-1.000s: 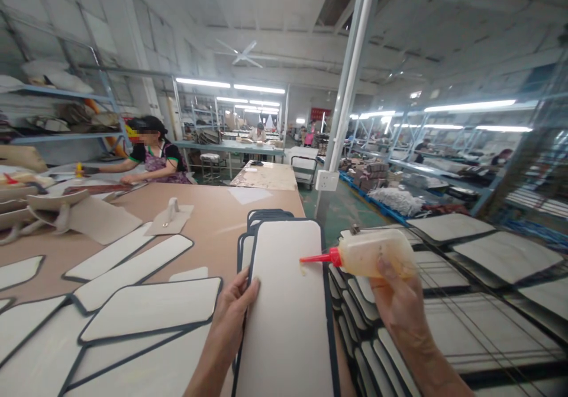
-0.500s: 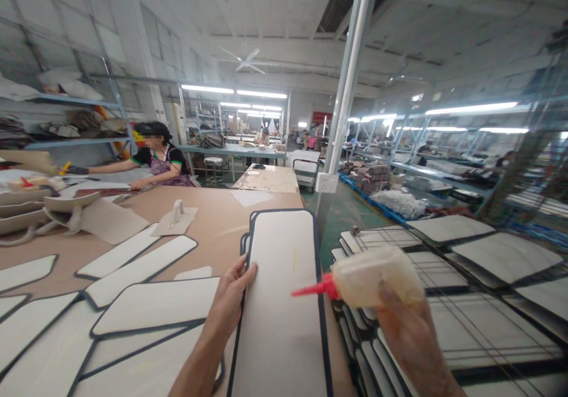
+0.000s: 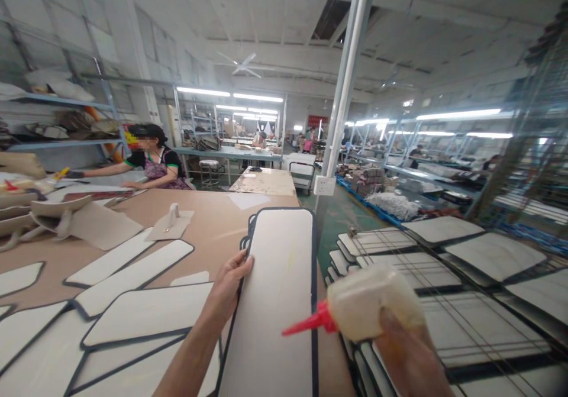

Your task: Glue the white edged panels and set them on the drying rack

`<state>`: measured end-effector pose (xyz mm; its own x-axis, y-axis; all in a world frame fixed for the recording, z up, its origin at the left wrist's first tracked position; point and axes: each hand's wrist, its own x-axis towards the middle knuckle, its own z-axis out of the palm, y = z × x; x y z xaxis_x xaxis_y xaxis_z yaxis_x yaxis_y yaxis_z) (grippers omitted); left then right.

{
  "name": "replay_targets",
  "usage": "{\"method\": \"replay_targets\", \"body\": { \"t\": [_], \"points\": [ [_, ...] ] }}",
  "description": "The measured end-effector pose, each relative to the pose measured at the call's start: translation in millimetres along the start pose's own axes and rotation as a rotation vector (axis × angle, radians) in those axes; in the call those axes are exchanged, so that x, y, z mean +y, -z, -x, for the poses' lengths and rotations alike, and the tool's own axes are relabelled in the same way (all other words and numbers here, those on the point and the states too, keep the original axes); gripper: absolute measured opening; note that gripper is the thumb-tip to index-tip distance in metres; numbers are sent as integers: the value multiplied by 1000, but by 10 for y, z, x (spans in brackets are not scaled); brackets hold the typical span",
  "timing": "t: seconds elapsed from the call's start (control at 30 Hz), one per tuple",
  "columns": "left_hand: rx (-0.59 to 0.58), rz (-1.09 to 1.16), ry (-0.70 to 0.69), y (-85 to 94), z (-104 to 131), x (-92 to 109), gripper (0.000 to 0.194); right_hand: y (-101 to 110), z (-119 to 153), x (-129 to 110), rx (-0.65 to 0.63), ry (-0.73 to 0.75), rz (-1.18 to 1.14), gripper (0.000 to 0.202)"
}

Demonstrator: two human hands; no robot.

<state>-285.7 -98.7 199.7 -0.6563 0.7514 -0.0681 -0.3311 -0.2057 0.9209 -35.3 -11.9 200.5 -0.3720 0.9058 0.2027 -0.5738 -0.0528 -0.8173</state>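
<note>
A long white panel with a dark edge (image 3: 275,290) stands tilted up in front of me, more dark edges showing behind its top left corner. My left hand (image 3: 231,284) grips its left edge, thumb on the white face. In my right hand (image 3: 406,344) is a squeeze bottle of yellowish liquid (image 3: 373,302). Its red nozzle (image 3: 310,320) points left over the panel's lower half; whether the tip touches is unclear. A faint yellow streak marks the panel's upper part.
Similar panels (image 3: 146,314) overlap on the brown table (image 3: 208,225) at left, near beige pieces with handles (image 3: 171,225). More panels lie on a wire rack (image 3: 479,326) at right. A person (image 3: 155,160) works across the table. A metal post (image 3: 341,101) rises beyond the panel.
The bottle and my right hand have moved down and toward me, bringing the nozzle lower along the panel. My left hand keeps its hold. The view has shifted slightly.
</note>
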Motion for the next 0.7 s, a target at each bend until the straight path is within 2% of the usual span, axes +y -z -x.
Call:
{"method": "replay_targets", "body": {
  "t": [0.07, 0.13, 0.2, 0.37, 0.5, 0.6, 0.7],
  "points": [
    [-46, -61, -17, -14, -44, 15, 53, -86, -176, -225, 120, 72, -84, 55],
    [-123, -175, -36, -34, -75, 39, 50, -162, -381, -470, 142, 113, -144, 55],
    [-249, -335, -65, -51, -95, 82, 46, -195, -546, -681, 120, 159, -157, 55],
    [-696, -739, -157, -100, -63, 328, 34, -144, -712, -1007, -87, 213, -39, 52],
    [-958, -933, -113, -209, 49, 634, 35, -117, -729, -1136, -245, 165, 71, 48],
    [-1068, -932, -56, -302, 145, 821, 33, -111, -714, -1168, -309, 120, 121, 45],
    [-1038, -863, -18, -359, 219, 919, 27, -105, -687, -1165, -311, 92, 127, 44]
  ]
}}
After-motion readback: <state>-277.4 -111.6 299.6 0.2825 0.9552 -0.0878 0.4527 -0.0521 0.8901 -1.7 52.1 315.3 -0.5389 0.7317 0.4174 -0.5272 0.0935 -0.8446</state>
